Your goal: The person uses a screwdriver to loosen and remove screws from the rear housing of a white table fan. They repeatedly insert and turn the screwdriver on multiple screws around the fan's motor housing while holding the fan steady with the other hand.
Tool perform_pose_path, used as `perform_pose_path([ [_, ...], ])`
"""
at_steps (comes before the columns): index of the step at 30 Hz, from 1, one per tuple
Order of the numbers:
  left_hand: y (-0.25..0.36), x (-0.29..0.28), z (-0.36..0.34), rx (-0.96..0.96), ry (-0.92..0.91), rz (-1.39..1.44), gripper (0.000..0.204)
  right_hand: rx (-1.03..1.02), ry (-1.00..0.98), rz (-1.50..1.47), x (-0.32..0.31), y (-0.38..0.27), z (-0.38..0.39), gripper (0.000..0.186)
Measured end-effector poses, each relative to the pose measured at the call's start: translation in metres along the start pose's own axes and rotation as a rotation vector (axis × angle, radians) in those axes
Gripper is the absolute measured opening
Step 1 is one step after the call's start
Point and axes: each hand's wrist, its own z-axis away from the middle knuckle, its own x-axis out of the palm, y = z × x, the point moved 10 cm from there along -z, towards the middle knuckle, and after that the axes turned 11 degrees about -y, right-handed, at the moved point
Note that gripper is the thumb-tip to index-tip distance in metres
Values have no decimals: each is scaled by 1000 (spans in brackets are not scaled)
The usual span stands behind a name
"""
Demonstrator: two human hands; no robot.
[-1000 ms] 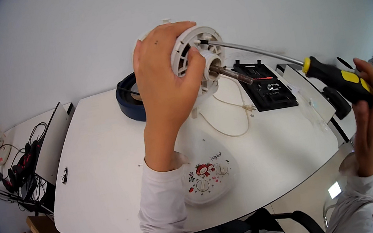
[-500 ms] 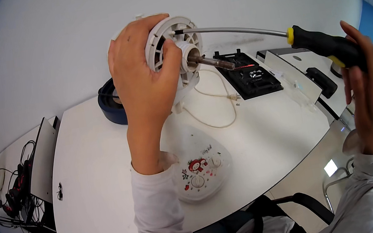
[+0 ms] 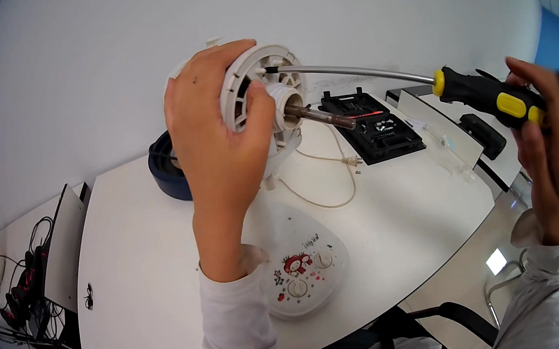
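Your left hand (image 3: 216,122) curled round white motor housing (image 3: 286,93), thumb pressed to front, housing held up above table (image 3: 143,284). Metal shaft (image 3: 321,116) pokes out of housing, slanting down to right. Your right hand (image 3: 542,125) part open, thumb and fingers closed about rear of screwdriver (image 3: 475,91), black and yellow handle. Screwdriver tip meets upper front of housing. Below, on table: white cartoon-printed base (image 3: 308,261). Behind: dark blue round thing (image 3: 171,184) on left; pale cord (image 3: 336,206) and black tool case (image 3: 393,150) on right.
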Motion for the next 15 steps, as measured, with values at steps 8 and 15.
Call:
perform_pose_path([
  [8, -2, 4, -1, -18, -31, 9, 29, -104, -127, -8, -7, -33, 11, 40],
  [15, 0, 2, 1, 7, -78, -51, 27, 6, -78, 17, 3, -17, 5, 43],
])
